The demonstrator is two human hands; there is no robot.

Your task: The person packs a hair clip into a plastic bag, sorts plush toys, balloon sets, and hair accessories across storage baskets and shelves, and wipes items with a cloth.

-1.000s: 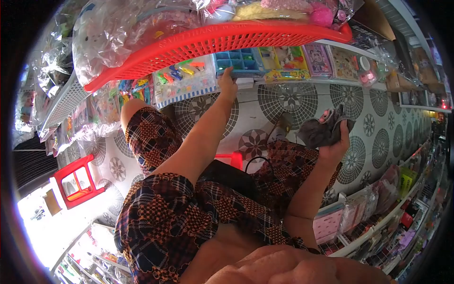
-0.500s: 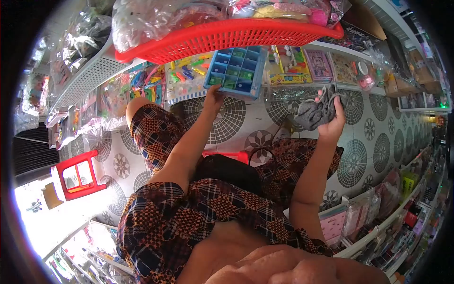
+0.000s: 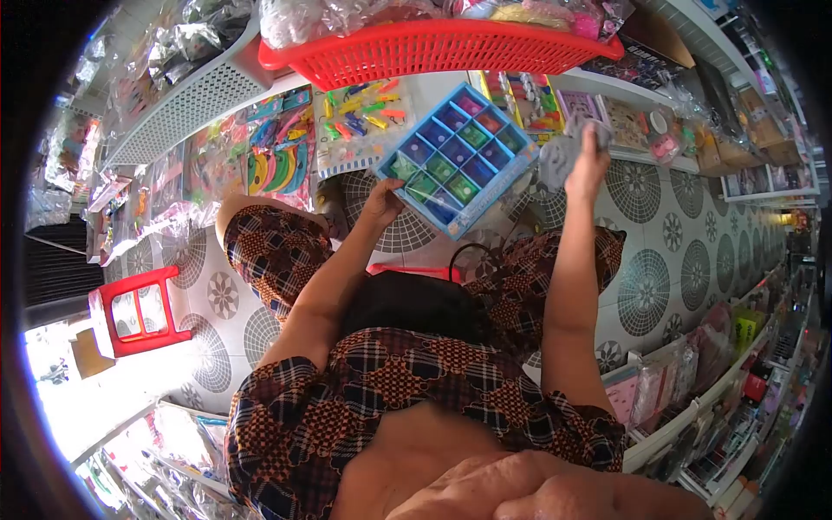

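Observation:
My left hand (image 3: pixel 381 204) grips the lower left corner of a blue compartment box (image 3: pixel 497 196). The box is tilted, its divided face turned up toward me, and small green, blue and reddish items show in its compartments. Wrapped in my right hand (image 3: pixel 588 165) is a grey cloth (image 3: pixel 559 163), bunched up and slightly blurred. The cloth is just right of the box's right corner; whether it touches the box I cannot tell.
A red plastic basket (image 3: pixel 451 54) of bagged goods juts out above the low shelf. Packaged toys (image 3: pixel 279 165) lie along that shelf. A red stool (image 3: pixel 141 312) stands at left on the patterned floor (image 3: pixel 643 290). Stocked shelves (image 3: pixel 693 407) run behind at right.
The box has come closer and turned, so its face and front edge show more fully. My right hand has moved left and up with the cloth, nearer the box.

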